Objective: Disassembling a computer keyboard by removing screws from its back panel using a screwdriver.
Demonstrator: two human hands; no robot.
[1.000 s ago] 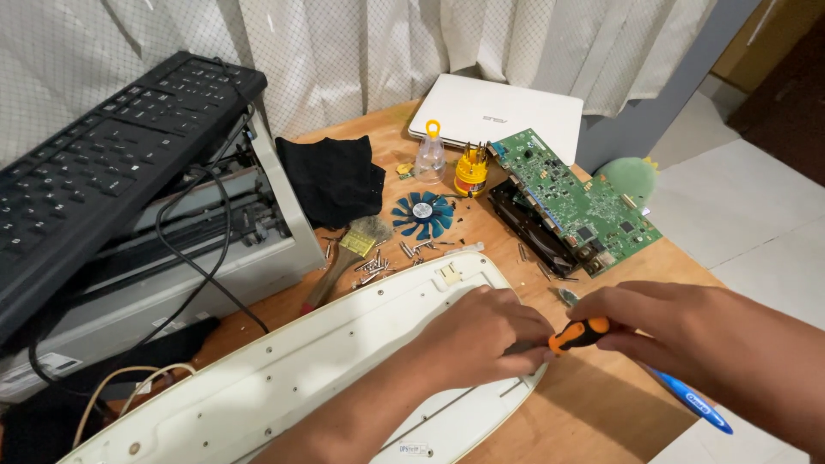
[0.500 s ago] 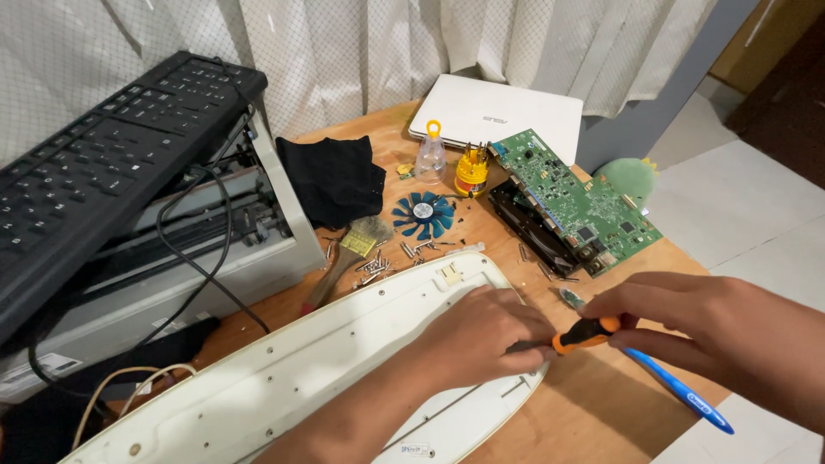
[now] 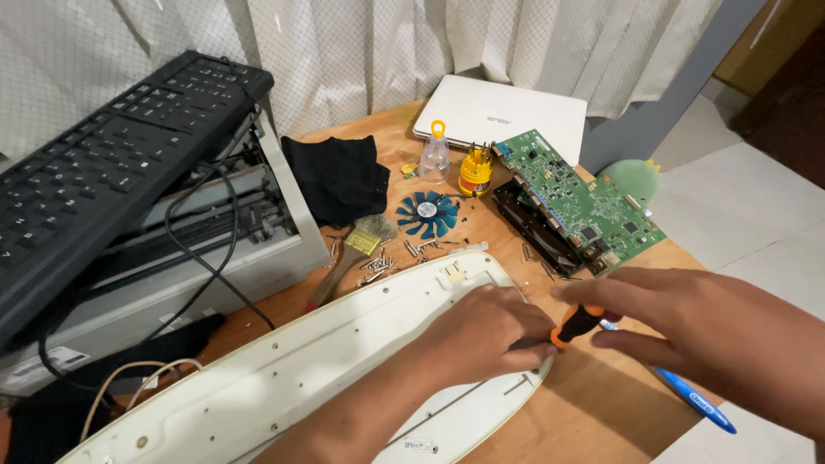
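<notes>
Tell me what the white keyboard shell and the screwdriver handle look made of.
White keyboard shell: looks like matte moulded plastic, slightly yellowed, with moulded screw holes. Screwdriver handle: orange and black, probably plastic with a rubbery grip; mostly hidden by the right hand.

We're looking at a home repair corner: wooden table, curtains, loose circuit board, scattered screws.

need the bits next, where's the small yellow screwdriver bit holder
In the head view, the small yellow screwdriver bit holder stands at the far middle of the wooden table, between the clear little bottle on its left and the green circuit board on its right.
</notes>
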